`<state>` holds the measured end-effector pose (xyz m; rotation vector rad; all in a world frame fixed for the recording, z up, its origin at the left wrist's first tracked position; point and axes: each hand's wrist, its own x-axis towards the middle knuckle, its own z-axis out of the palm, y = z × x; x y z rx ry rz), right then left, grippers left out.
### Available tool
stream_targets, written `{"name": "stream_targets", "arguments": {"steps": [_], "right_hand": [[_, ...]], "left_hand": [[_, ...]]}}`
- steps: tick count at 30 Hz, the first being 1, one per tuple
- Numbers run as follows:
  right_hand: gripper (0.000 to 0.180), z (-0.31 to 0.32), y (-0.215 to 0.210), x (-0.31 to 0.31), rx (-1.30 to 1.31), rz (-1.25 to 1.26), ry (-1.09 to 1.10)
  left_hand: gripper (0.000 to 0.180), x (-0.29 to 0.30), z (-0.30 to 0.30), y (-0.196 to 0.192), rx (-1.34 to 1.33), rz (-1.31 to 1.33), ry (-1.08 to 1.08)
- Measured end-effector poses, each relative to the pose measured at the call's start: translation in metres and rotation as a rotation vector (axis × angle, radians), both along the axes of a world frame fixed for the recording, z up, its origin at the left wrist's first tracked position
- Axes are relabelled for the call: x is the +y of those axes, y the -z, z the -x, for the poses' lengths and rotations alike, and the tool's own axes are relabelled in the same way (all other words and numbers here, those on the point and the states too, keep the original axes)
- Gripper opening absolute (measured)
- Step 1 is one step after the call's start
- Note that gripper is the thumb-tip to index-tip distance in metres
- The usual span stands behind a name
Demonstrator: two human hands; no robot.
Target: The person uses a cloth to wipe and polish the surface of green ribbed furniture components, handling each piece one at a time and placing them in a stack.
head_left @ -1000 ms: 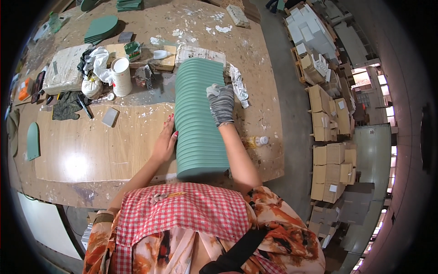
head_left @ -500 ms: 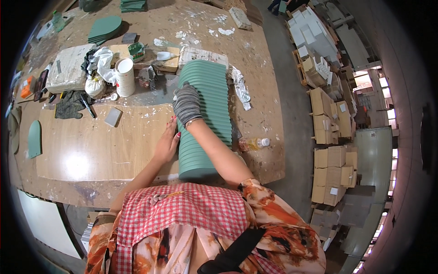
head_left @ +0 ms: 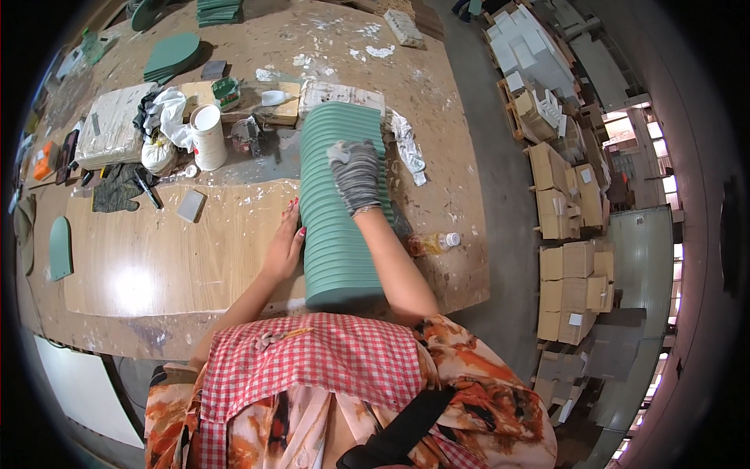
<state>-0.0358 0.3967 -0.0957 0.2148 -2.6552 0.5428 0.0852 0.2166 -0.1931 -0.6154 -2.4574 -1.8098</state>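
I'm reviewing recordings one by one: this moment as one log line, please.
left hand: bare, against left side of green panels | right hand: gloved, holding pale wad on panels | right of panels: white-capped bottle

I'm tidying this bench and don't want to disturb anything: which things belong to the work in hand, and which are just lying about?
In use:
- green panels, left hand against their side
- pale wad, in the gloved right hand

Apparently lying about:
- white tub
- dark glove
- grey block
- yellowish bottle
- crumpled white cloth
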Motion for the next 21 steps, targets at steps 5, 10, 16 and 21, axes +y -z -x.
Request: {"name": "stream_targets", "arguments": {"steps": [5,10,16,21], "right_hand": [[0.029,-0.002,0.016,0.054,-0.058,0.445,0.148],[0.029,0.004,0.015,0.068,-0.117,0.445,0.266],[0.028,0.003,0.001,-0.004,0.027,0.107,0.103],[0.023,-0.002,-0.007,0.007,0.012,0.129,-0.017]], "left_hand": [[0.057,-0.003,-0.002,0.002,-0.033,0.034,-0.015],[0.057,-0.002,-0.002,0.003,-0.033,0.042,-0.024],[0.057,-0.003,0.001,0.007,-0.003,0.041,-0.015],[0.057,-0.004,-0.002,-0.002,-0.062,0.028,-0.017]]}}
